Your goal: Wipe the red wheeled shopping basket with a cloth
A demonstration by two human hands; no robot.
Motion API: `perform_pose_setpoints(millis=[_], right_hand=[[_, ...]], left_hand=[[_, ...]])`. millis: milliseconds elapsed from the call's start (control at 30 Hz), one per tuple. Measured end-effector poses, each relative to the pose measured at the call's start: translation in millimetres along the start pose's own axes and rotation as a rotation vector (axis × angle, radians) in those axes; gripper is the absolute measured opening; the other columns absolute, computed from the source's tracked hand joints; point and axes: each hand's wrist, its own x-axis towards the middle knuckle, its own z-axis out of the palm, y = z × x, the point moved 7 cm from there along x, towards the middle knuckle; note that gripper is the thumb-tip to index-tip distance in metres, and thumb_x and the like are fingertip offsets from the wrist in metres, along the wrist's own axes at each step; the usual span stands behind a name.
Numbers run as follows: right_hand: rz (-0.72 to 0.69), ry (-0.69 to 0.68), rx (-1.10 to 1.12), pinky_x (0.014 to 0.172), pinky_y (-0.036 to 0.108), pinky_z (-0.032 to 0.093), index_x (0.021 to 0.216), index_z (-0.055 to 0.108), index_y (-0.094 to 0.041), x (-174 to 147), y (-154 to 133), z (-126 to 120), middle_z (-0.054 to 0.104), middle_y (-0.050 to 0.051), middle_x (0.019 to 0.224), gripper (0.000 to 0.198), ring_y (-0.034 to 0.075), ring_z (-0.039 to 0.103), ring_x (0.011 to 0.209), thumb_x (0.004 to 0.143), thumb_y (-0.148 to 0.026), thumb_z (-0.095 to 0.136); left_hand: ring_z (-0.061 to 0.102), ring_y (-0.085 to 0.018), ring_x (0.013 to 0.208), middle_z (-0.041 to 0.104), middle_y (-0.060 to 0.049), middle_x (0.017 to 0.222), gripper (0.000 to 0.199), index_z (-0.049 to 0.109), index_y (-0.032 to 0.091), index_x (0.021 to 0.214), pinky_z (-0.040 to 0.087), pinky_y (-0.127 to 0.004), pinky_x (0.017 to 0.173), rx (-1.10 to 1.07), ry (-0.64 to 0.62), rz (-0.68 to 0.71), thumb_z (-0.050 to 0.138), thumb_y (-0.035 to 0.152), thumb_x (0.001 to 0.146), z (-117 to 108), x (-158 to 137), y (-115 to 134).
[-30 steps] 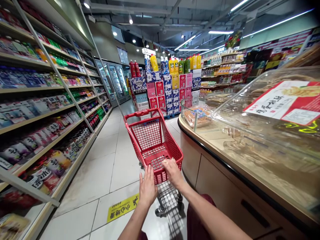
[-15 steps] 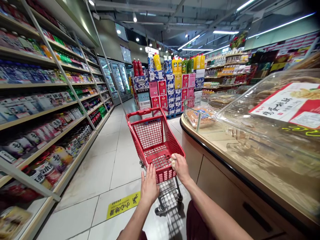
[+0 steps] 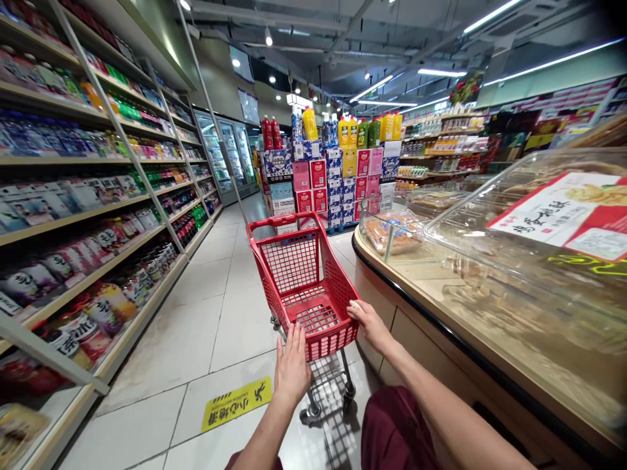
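Cart's nr rim [image 3: 329, 333] under L fingers [image 3: 295, 337]

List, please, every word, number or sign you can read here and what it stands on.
"小心地滑", upside down, on the yellow floor sign.
"CAUTION WET FLOOR", small, faint and upside down, on that same sign.
"鸡蛋桃酥", as it seems, on the red-and-white label; its smaller print is unreadable.
Print on the shelved bottles and stacked cartons: too small or blurred.

The left hand [image 3: 292, 367], lower centre, shows its back, fingers straight, little finger spread; farther right, the right hand [image 3: 369, 325] has bent fingers, its forearm [image 3: 445, 398] slanting up from the bottom edge.
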Motion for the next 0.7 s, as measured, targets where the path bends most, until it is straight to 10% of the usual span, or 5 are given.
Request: perform_pose_setpoints(millis=[233, 433, 700], right_hand=[[-0.243, -0.092, 0.026, 0.095, 0.039, 0.039, 0.116, 0.055, -0.022, -22, -82, 54, 0.052, 0.008, 0.121, 0.039, 0.018, 0.043, 0.115, 0.081, -0.010, 0.040], [0.045, 0.117, -0.087, 0.093, 0.046, 0.040, 0.114, 0.056, -0.019, -18, -27, 15, 0.052, 0.012, 0.120, 0.037, 0.022, 0.042, 0.116, 0.083, -0.012, 0.037], [-0.112, 0.032, -0.018, 0.093, 0.039, 0.041, 0.111, 0.058, -0.024, -20, -71, 50, 0.056, 0.007, 0.113, 0.033, 0.019, 0.045, 0.111, 0.084, -0.016, 0.040]], left_hand=[[0.009, -0.022, 0.134, 0.016, -0.009, 0.145, 0.074, 0.022, 0.009, 0.135, 0.015, -0.047, 0.108, 0.000, -0.008, -0.036, 0.040, 0.016, 0.064, -2, 1, 4], [0.009, -0.021, 0.134, 0.016, -0.008, 0.145, 0.072, 0.020, 0.010, 0.136, 0.016, -0.046, 0.108, -0.010, -0.026, -0.025, 0.040, 0.019, 0.067, -2, 1, 2], [0.009, -0.022, 0.134, 0.016, -0.008, 0.145, 0.072, 0.020, 0.011, 0.136, 0.015, -0.046, 0.108, 0.029, -0.014, -0.019, 0.040, 0.017, 0.067, 2, 1, 4]])
